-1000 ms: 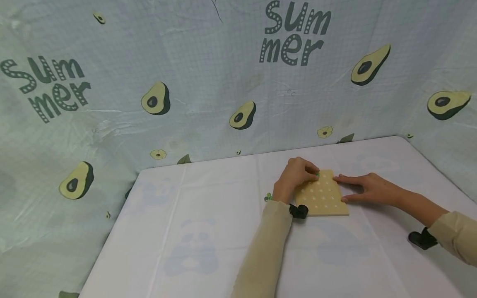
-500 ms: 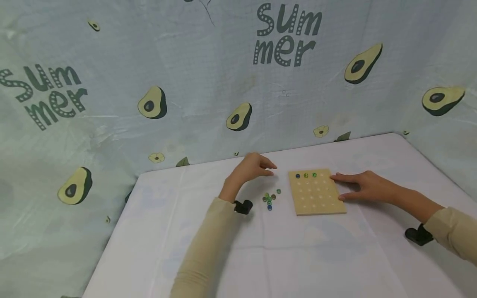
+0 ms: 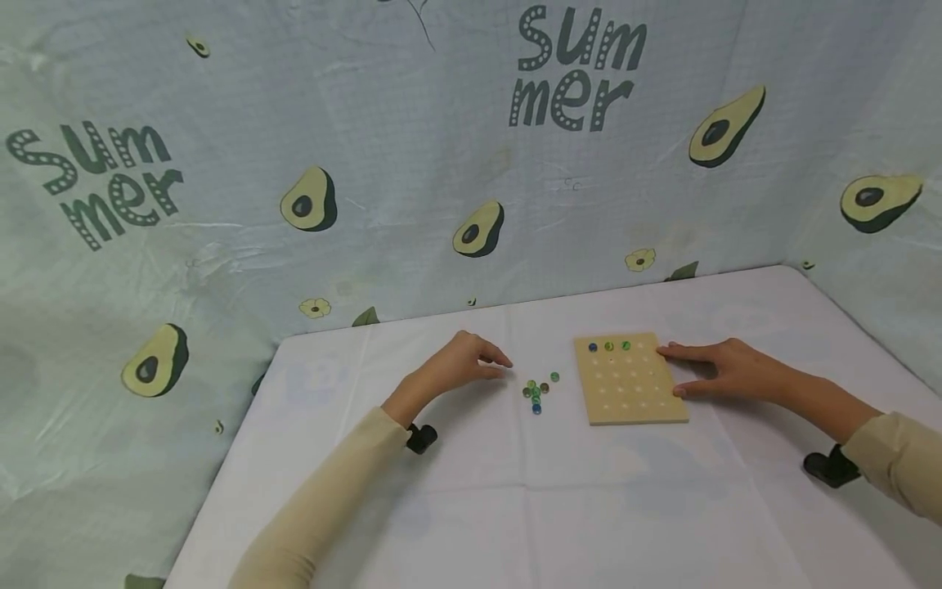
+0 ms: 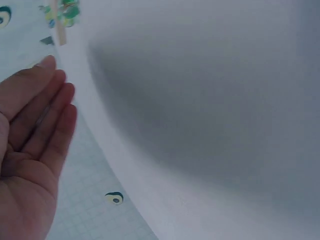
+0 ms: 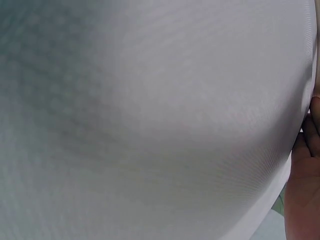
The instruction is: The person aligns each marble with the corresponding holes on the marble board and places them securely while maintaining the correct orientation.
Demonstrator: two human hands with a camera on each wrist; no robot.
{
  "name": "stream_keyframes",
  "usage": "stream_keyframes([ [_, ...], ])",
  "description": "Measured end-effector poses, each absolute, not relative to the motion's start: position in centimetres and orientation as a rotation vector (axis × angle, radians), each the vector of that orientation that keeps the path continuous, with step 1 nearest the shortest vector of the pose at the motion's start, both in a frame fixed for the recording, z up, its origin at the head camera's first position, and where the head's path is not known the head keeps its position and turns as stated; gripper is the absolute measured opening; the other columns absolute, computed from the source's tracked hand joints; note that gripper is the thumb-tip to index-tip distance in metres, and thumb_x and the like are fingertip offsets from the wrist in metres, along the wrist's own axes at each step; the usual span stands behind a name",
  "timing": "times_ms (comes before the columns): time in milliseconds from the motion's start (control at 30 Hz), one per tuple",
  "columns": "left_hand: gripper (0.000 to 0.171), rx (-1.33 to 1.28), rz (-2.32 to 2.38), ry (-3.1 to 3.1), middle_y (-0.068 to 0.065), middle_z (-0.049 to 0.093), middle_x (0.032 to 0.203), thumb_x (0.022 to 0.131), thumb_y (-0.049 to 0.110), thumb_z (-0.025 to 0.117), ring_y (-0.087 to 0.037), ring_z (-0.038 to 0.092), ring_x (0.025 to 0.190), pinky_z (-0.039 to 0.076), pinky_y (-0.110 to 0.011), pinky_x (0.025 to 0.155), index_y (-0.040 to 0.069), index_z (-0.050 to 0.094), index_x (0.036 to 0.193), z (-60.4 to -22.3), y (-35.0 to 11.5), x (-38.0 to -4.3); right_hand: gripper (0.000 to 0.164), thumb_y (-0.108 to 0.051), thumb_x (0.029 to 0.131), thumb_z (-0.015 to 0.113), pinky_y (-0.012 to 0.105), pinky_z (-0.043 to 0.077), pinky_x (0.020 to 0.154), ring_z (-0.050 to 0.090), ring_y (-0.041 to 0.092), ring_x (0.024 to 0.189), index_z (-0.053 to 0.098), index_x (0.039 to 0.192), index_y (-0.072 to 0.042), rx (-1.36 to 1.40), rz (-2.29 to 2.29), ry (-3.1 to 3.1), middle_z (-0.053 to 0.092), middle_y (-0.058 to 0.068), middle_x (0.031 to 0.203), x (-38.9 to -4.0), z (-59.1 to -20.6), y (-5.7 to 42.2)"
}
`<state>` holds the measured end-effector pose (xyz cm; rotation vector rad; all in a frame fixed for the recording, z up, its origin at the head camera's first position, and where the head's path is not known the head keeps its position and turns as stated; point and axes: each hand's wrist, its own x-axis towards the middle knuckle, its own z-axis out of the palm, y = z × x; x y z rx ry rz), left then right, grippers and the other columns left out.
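Note:
A pale square wooden board (image 3: 629, 394) with rows of small light dimples lies on the white table. Along its far row sit three glass marbles, one blue (image 3: 593, 348) and two greenish. My right hand (image 3: 736, 376) rests at the board's right edge, forefinger and thumb extended against it. To the left of the board is a small cluster of glass marbles (image 3: 535, 392), green, brown and blue, with one green marble (image 3: 555, 377) slightly apart. My left hand (image 3: 459, 364) hovers left of this cluster, fingers loosely bent and holding nothing; its palm (image 4: 25, 185) shows in the left wrist view.
The white-covered table (image 3: 471, 523) has faint panda prints. A pale curtain (image 3: 397, 164) with avocado prints hangs behind its far edge and down both sides. Dark wrist cameras (image 3: 422, 439) sit at both cuffs.
My left hand has let go of a green marble in the board's far row and drawn back left, past the loose marbles. My right hand has stayed at the board's edge.

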<state>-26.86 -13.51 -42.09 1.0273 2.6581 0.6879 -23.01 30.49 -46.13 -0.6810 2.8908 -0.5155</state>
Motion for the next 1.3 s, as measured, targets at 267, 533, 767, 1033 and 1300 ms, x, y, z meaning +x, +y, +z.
stream_keyframes([
  [267,0.023,1.294,0.624,2.542,-0.003,0.076,0.115,0.092,0.006,0.075,-0.016,0.069,0.113,0.055,-0.033,0.096,0.008,0.078,0.115,-42.5,-12.1,-28.6,0.083,-0.066,0.084,0.071,0.063,0.046,0.101,0.052,0.046,0.132,0.056,0.148,-0.016,-0.707,-0.526,2.888,0.053,0.019,0.148,-23.1,-46.3,30.9],
  [533,0.024,1.313,0.625,2.456,-0.001,0.076,0.114,0.090,0.010,0.077,-0.011,0.070,0.110,0.053,-0.021,0.094,0.009,0.078,0.115,-43.3,-11.7,-29.4,0.082,-0.066,0.084,0.071,0.062,0.047,0.100,0.054,0.045,0.130,0.056,0.147,-0.017,-0.734,-0.520,2.900,0.054,0.018,0.146,-23.6,-46.4,30.8],
  [767,0.029,1.450,0.669,2.389,-0.003,0.076,0.115,0.088,0.008,0.078,-0.010,0.070,0.109,0.051,-0.015,0.092,0.006,0.077,0.117,-43.9,-11.3,-29.6,0.079,-0.063,0.085,0.073,0.060,0.049,0.098,0.058,0.042,0.126,0.057,0.147,-0.017,-0.750,-0.524,2.915,0.056,0.016,0.145,-23.8,-46.5,31.1],
  [1033,0.027,1.487,0.700,2.342,-0.003,0.076,0.113,0.087,0.008,0.080,-0.010,0.071,0.106,0.053,-0.015,0.090,0.007,0.078,0.114,-44.4,-11.1,-30.2,0.077,-0.060,0.085,0.074,0.060,0.049,0.098,0.057,0.042,0.127,0.057,0.146,-0.015,-0.767,-0.556,2.901,0.055,0.017,0.146,-23.7,-46.4,31.1],
  [1300,0.025,1.524,0.658,2.339,-0.003,0.077,0.111,0.086,0.009,0.080,-0.008,0.071,0.103,0.052,-0.015,0.089,0.007,0.079,0.111,-44.3,-10.8,-30.3,0.078,-0.060,0.085,0.074,0.060,0.048,0.099,0.055,0.043,0.129,0.057,0.146,-0.015,-0.776,-0.549,2.904,0.055,0.017,0.146,-23.9,-46.4,31.3],
])
